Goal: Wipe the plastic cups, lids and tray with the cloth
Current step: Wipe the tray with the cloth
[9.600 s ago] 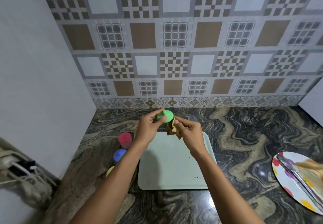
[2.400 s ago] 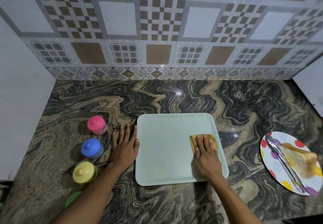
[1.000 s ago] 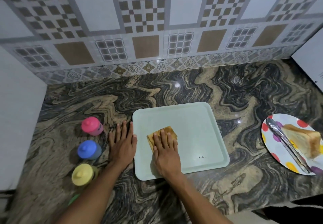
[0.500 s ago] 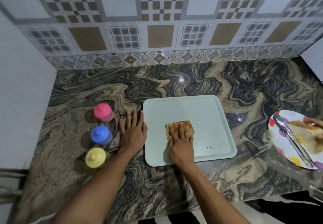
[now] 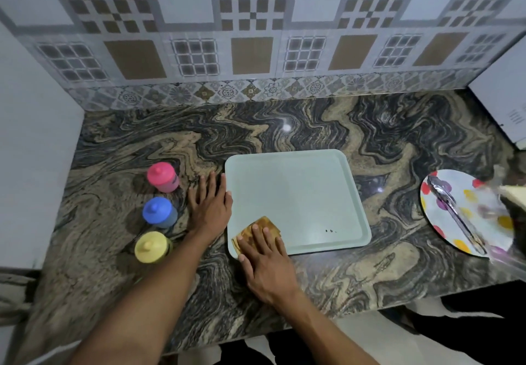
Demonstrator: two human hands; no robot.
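Observation:
A pale green tray (image 5: 296, 193) lies flat on the marble counter. My right hand (image 5: 264, 262) presses a folded brown cloth (image 5: 256, 229) with straight fingers onto the tray's near left corner. My left hand (image 5: 209, 205) rests flat on the counter, touching the tray's left edge. Left of it stand three lidded plastic cups in a row: pink (image 5: 162, 176) farthest, blue (image 5: 159, 212) in the middle, yellow (image 5: 152, 247) nearest. A few dark specks (image 5: 329, 231) lie on the tray near its front right.
A polka-dot plate (image 5: 452, 222) with metal tongs (image 5: 452, 213) sits at the right; something blurred moves over its right side. A tiled wall runs along the back, a white wall on the left, a white appliance (image 5: 506, 102) at the far right.
My right hand has slid the cloth from the tray's middle toward me and left, to the near left corner. My left hand stays flat beside the tray.

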